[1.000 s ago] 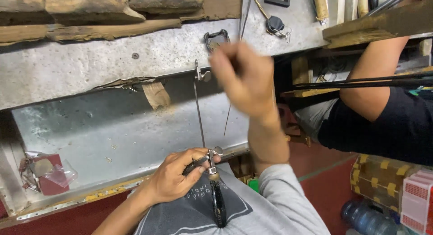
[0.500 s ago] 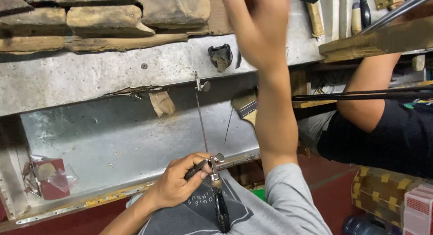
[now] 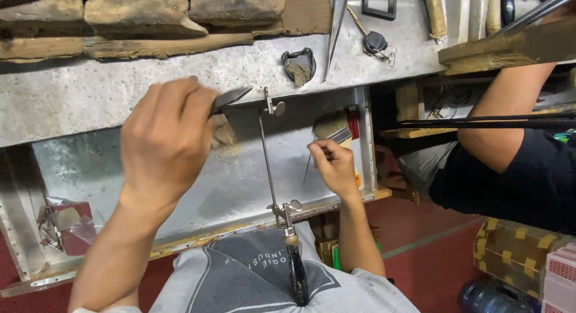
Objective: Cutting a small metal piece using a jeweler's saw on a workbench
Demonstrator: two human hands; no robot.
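Hands point(image 3: 165, 145) point(image 3: 333, 166) flank upright saw frame point(image 3: 270, 163).

head cam | looks steeply down, close | onto metal workbench point(image 3: 90, 103) and lap

Two hands point(image 3: 165, 145) point(image 3: 332, 164), one saw frame point(image 3: 271, 163), one tweezers point(image 3: 336, 31).

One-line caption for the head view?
Left hand grips a dark flat tool; right hand pinches thin wire beside a dark-handled jeweller's saw frame.
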